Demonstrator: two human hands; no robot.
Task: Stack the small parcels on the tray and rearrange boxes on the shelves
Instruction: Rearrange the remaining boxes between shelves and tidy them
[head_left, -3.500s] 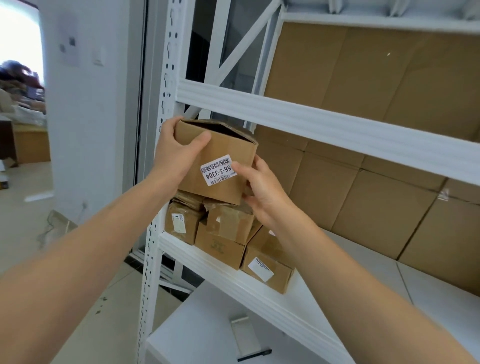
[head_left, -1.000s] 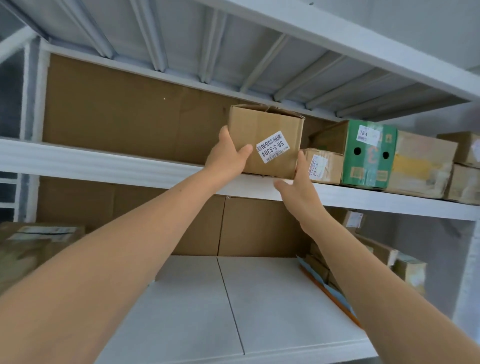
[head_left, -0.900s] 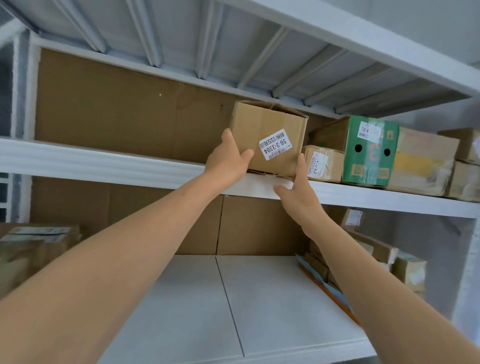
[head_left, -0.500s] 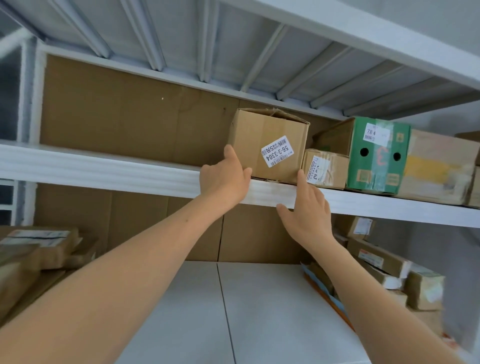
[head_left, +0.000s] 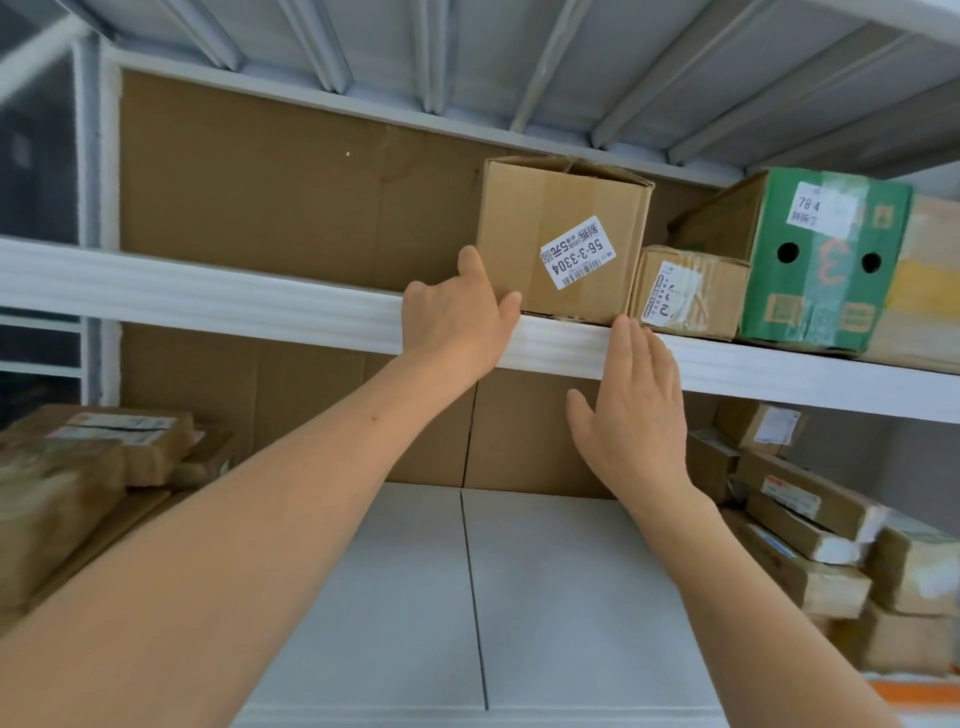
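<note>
A brown cardboard box (head_left: 561, 239) with a white label reading 56-3-3304 stands on the upper white shelf (head_left: 208, 299), close beside a smaller taped box (head_left: 685, 291). My left hand (head_left: 457, 317) lies at the box's lower left corner, fingers loosely bent, index finger and thumb touching the cardboard. My right hand (head_left: 631, 410) is flat and spread just below the shelf's front edge, fingertips near the box's lower right corner, holding nothing.
A green box (head_left: 821, 260) with two round holes sits right of the small box. Below, several parcels (head_left: 810, 535) are piled at the right and flat brown boxes (head_left: 78, 483) at the left. Brown cardboard (head_left: 291, 182) lines the back.
I carried the labelled box from the lower left stack up onto the upper shelf. Both hands have since let go; the right hand has dropped below the shelf edge.
</note>
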